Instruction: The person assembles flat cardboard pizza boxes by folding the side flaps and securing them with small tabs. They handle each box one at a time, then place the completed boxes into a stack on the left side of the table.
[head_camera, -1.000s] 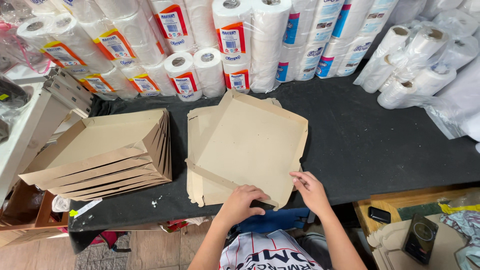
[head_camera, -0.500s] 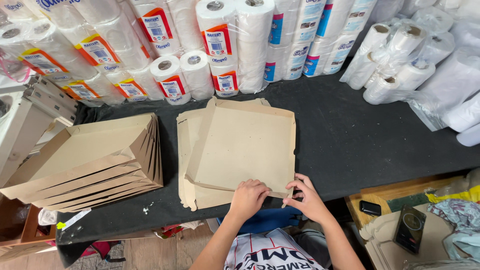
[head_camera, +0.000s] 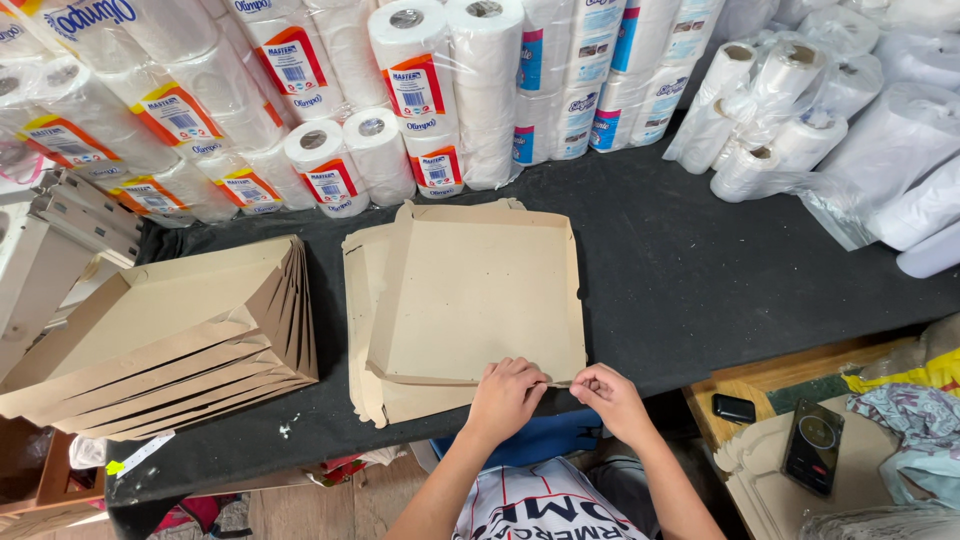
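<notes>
A flat brown cardboard box blank (head_camera: 480, 300) lies on top of a short pile of similar blanks (head_camera: 362, 330) on the black-covered table (head_camera: 680, 270). Its left and right side flaps stand slightly raised. My left hand (head_camera: 505, 395) pinches the near edge flap of the top blank. Just to its right, my right hand (head_camera: 610, 395) grips the same near edge. Both hands are at the table's front edge.
A fanned stack of folded cardboard boxes (head_camera: 170, 340) sits at the left. Wrapped paper rolls (head_camera: 420, 90) line the back, and clear-wrapped white rolls (head_camera: 790, 110) lie at the right. Two phones (head_camera: 812, 445) rest on a lower wooden surface at the right.
The top blank has been squared up on the pile. Both hands have come together at its near edge and now pinch the flap.
</notes>
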